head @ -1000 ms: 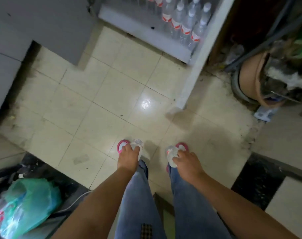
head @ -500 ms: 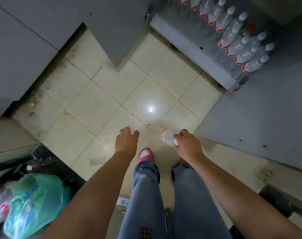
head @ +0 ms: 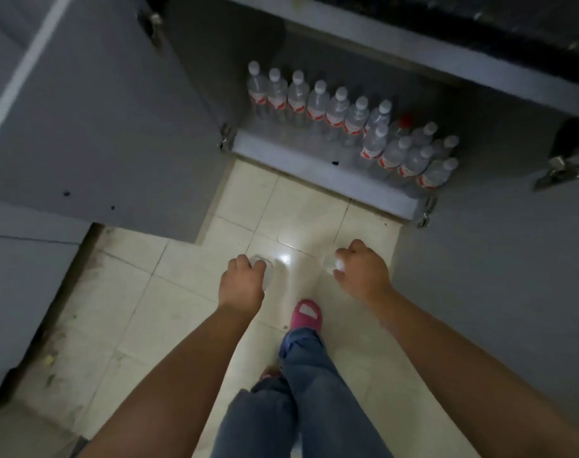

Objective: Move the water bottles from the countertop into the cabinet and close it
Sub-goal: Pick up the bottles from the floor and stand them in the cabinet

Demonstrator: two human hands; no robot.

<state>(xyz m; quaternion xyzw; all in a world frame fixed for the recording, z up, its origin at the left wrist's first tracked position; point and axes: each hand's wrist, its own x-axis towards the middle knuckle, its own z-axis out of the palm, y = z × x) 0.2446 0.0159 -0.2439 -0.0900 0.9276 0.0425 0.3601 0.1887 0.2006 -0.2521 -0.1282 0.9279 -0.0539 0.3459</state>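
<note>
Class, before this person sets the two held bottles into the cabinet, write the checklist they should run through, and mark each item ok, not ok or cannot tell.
1. Left hand has a bottle in its grip: ok.
2. Right hand has a bottle in its grip: ok.
3. Cabinet doors open, left door swung wide: ok.
4. Free shelf space in front of the back row: ok, bare at the front left.
5. Floor clear up to the cabinet: ok.
6. Held bottles' caps tight: cannot tell.
</note>
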